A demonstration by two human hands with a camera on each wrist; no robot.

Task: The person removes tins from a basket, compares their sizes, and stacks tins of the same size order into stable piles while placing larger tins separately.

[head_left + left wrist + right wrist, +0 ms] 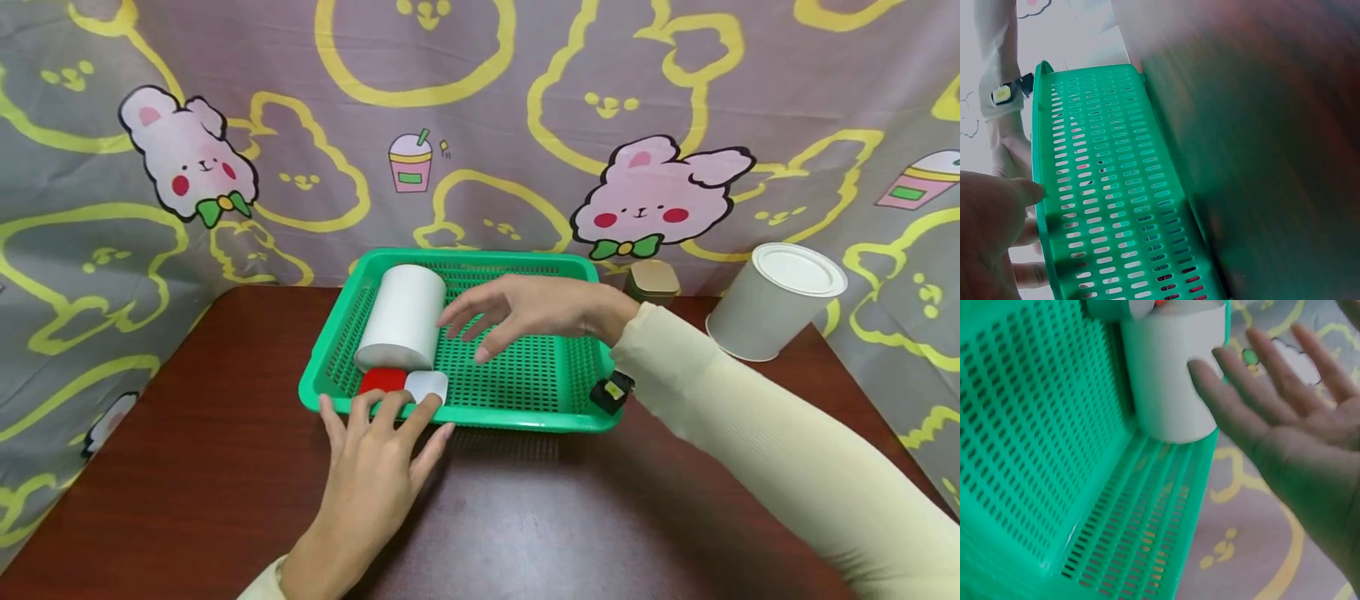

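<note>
A green plastic basket (495,419) stands on the table. On its left side a large white cylinder (405,317) lies lengthwise. Between the cylinder and the near wall sit a red piece (383,380) and a white piece with rounded corners (427,386). My left hand (375,462) rests at the near rim, fingers spread and reaching over it by the red and white pieces; the thumb touches the rim in the left wrist view. Over the basket, my right hand (525,310) hovers with loosely extended fingers, holding nothing, its fingertips close to the cylinder's right side.
A white lidded can (776,300) stands upright at the back right of the brown table (187,450). Behind the basket's right corner is a small box-shaped container with a tan top (653,277). A patterned cloth (480,125) hangs at the back and sides.
</note>
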